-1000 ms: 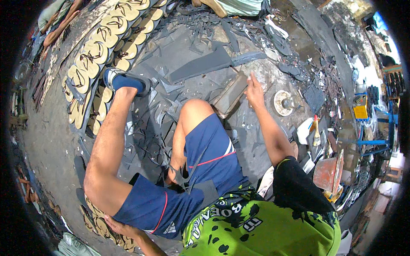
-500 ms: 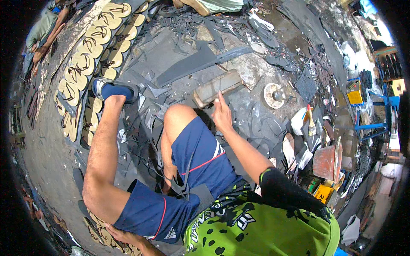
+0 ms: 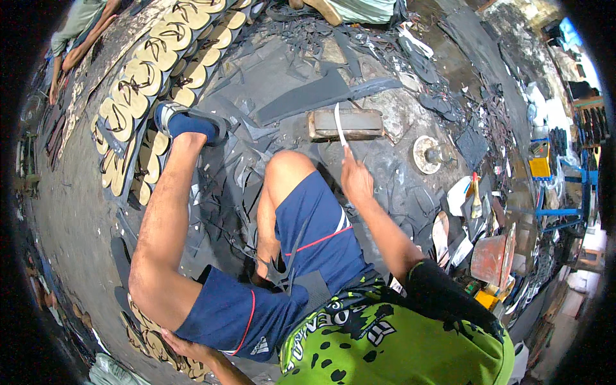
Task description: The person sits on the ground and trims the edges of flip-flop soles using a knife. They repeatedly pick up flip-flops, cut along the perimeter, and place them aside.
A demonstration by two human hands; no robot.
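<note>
White-bladed knife [image 3: 340, 125] in right hand [image 3: 357, 179], fingers [image 3: 350, 167] tight around it, left hand's [image 3: 187, 348] grip unclear.

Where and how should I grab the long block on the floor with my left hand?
Probably take the block by its left end, bringing your left hand in from the left. It lies lengthwise from left to right, and in this view the knife in your right hand crosses near its middle, so that end looks safer.
</note>
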